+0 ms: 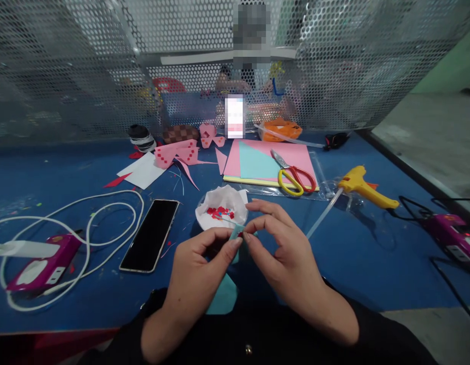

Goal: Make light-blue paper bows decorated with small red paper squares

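Observation:
Both hands meet low in the middle of the head view over a blue table (364,253). My left hand (200,274) pinches the top of a teal paper strip (224,296) between thumb and fingers. My right hand (284,258) pinches the same strip's upper end from the right, its other fingers spread above. The strip hangs down between my wrists. Just behind the fingertips lies a white tissue (221,205) holding several small red paper bits (220,212).
A black phone (150,234) lies left of the hands, beside a white cable (105,223) and a magenta device (44,266). Scissors (293,177) rest on pink and teal paper sheets (257,162). A yellow glue gun (366,188) lies at right. A perforated metal screen (86,66) closes the back.

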`<control>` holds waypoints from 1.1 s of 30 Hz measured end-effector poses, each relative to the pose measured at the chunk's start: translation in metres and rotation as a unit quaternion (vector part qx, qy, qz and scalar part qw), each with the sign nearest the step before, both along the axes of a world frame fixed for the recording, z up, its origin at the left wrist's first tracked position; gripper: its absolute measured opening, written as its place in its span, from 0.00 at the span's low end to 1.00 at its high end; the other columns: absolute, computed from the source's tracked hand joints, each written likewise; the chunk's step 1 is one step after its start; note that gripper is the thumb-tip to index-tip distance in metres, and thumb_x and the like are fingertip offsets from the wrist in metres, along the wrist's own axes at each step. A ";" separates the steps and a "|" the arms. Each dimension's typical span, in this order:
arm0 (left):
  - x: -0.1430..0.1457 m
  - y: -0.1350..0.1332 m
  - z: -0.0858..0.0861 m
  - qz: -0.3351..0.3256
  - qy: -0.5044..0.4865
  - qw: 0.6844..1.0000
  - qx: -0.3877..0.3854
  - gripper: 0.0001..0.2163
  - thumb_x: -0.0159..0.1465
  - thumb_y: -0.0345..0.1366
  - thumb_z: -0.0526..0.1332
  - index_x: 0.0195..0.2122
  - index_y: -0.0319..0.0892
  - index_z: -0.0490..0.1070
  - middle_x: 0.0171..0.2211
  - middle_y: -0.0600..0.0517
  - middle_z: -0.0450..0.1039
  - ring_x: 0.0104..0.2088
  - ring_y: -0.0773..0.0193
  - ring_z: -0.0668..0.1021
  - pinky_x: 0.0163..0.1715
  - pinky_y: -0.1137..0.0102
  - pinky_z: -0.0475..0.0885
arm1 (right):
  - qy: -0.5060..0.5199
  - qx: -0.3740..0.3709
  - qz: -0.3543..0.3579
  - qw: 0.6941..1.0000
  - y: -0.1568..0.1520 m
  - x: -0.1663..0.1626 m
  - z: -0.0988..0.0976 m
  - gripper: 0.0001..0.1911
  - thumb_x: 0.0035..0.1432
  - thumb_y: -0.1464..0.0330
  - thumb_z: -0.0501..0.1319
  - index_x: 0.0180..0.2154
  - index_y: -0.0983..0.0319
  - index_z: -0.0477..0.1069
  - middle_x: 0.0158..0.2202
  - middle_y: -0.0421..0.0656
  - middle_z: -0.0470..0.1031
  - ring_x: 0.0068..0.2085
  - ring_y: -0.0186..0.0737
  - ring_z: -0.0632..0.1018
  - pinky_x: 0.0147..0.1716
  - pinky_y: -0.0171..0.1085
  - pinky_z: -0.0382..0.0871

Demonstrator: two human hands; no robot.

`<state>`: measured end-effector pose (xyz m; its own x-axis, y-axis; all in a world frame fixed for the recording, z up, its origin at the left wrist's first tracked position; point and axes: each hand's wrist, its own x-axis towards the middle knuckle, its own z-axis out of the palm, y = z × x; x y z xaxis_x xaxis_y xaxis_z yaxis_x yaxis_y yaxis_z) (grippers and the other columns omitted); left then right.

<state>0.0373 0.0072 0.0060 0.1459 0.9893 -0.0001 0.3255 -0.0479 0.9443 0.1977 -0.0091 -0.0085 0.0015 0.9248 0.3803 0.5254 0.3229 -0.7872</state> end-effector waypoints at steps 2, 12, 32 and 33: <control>0.001 0.000 -0.001 0.003 0.007 1.000 0.024 0.06 0.59 0.36 0.66 0.34 0.42 0.82 0.28 0.54 0.82 0.25 0.67 0.77 0.26 0.75 0.73 | 0.002 0.000 -0.001 1.000 -0.001 -0.001 0.000 0.03 0.61 0.72 0.60 0.36 0.58 0.71 0.54 0.46 0.72 0.58 0.43 0.72 0.56 0.48 0.65; 0.002 0.000 -0.003 0.009 0.048 0.992 0.112 0.05 0.60 0.32 0.65 0.33 0.41 0.82 0.27 0.54 0.82 0.22 0.68 0.77 0.24 0.76 0.72 | 0.019 -0.008 -0.001 1.000 0.000 -0.003 -0.001 0.04 0.60 0.73 0.60 0.36 0.59 0.71 0.52 0.47 0.73 0.57 0.41 0.72 0.56 0.46 0.66; -0.002 0.002 -0.002 0.010 -0.016 1.000 -0.019 0.05 0.58 0.37 0.67 0.32 0.44 0.83 0.27 0.55 0.82 0.27 0.66 0.78 0.27 0.76 0.72 | 0.060 0.006 -0.002 0.998 -0.004 0.003 -0.003 0.06 0.61 0.70 0.62 0.42 0.57 0.70 0.45 0.41 0.78 0.49 0.40 0.77 0.55 0.47 0.65; -0.003 0.002 -0.002 0.008 -0.019 0.999 -0.026 0.05 0.58 0.37 0.68 0.32 0.44 0.83 0.27 0.55 0.82 0.27 0.66 0.78 0.27 0.76 0.72 | 0.073 -0.018 -0.004 0.997 -0.004 0.004 -0.003 0.07 0.61 0.69 0.62 0.43 0.57 0.70 0.45 0.41 0.78 0.49 0.41 0.77 0.52 0.46 0.67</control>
<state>0.0347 0.0091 0.0037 0.1317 0.9902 -0.0468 0.2891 0.0068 0.9573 0.2017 -0.0131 -0.0116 0.0617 0.9374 0.3426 0.4059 0.2901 -0.8667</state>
